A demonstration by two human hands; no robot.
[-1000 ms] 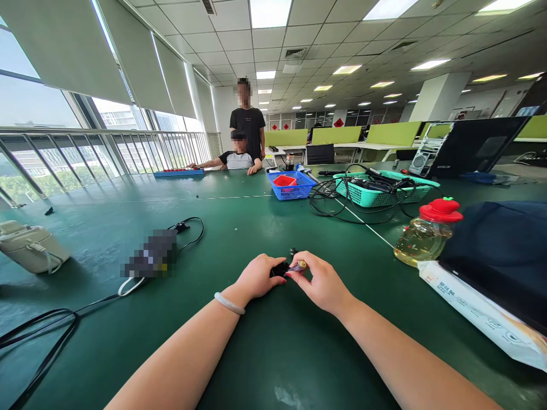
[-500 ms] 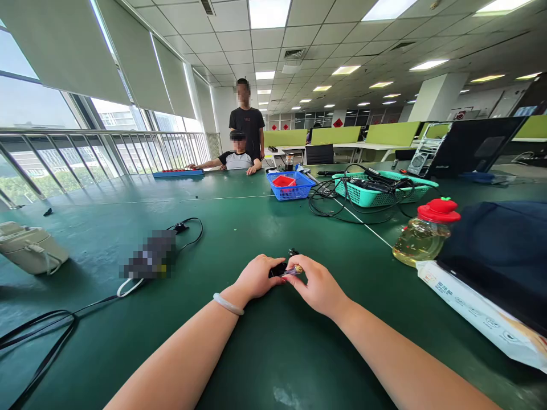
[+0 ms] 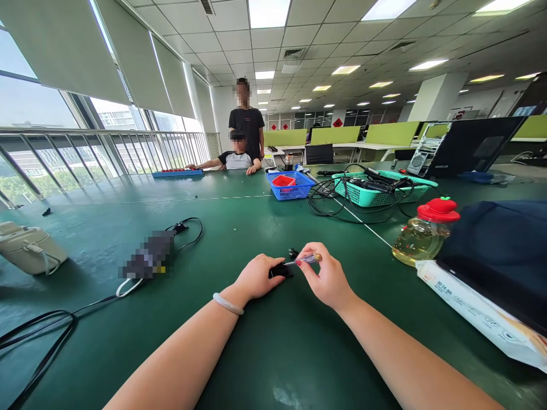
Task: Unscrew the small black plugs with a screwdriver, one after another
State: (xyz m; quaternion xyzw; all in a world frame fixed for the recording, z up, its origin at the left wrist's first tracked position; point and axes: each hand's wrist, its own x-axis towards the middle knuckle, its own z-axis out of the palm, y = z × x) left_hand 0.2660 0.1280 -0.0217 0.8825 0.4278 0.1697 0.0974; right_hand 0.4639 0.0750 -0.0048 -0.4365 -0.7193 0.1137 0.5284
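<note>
My left hand point(image 3: 259, 276) is closed around a small black box-like part point(image 3: 281, 270) and steadies it on the green tabletop point(image 3: 239, 239). Its exact kind does not show. A screwdriver point(image 3: 308, 259) with a clear handle and a yellowish end sits between the fingers of my right hand point(image 3: 323, 274). The shaft points left, and its tip is at the black part; whether it touches cannot be made out. Just behind the part lies a small black piece point(image 3: 293, 252), perhaps the end of a cable.
To the right are a jar with a red lid point(image 3: 425, 233), a white packet point(image 3: 478, 316) and dark cloth point(image 3: 504, 245). Farther back stand a blue basket point(image 3: 290, 191) and a green basket point(image 3: 367, 196) of tangled cables. At left lie a strap point(image 3: 64, 319) and a beige case point(image 3: 32, 250). Two people are across the table.
My right hand has drawn back to the right with the screwdriver, so its shaft and more of the black part now show. My left hand stays in place.
</note>
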